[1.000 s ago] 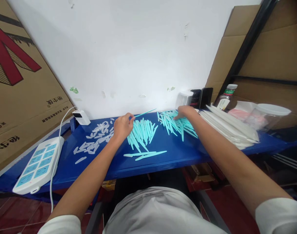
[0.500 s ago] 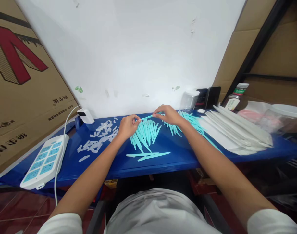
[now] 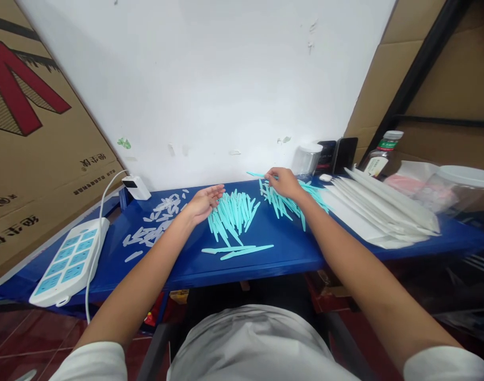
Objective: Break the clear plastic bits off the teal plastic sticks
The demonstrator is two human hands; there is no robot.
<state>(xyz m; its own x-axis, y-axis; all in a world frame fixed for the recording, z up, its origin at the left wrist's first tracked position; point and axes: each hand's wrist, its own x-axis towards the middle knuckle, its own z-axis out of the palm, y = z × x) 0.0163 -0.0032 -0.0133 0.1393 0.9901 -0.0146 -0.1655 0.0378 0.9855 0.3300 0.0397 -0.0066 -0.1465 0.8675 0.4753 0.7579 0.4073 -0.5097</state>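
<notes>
My right hand point(image 3: 282, 182) pinches a slim turquoise razor-like stick point(image 3: 256, 174), which sticks out leftward from the fingertips above the table's back edge. Below that hand lies a loose right pile of similar turquoise sticks point(image 3: 276, 202), partly covered by the hand and forearm. My left hand point(image 3: 205, 203) is open, fingers stretched to the right, at the left edge of a fanned middle pile of turquoise sticks point(image 3: 234, 214). In front of this pile two single sticks point(image 3: 246, 253) lie crosswise. Small translucent whitish pieces point(image 3: 162, 211) are scattered left of my left hand.
The blue table point(image 3: 249, 272) meets a white wall. On the left are a power strip point(image 3: 69, 262), a white plug-in device point(image 3: 136, 187) and a cable. To the right stand white packets point(image 3: 384, 206), a clear jar point(image 3: 307, 159), phones point(image 3: 345, 155), a bottle point(image 3: 382, 156) and a lidded tub point(image 3: 464, 185).
My left hand has let go of the stick's end, opened and shifted slightly left. My right hand has moved a little right and carries the stick away from the middle pile.
</notes>
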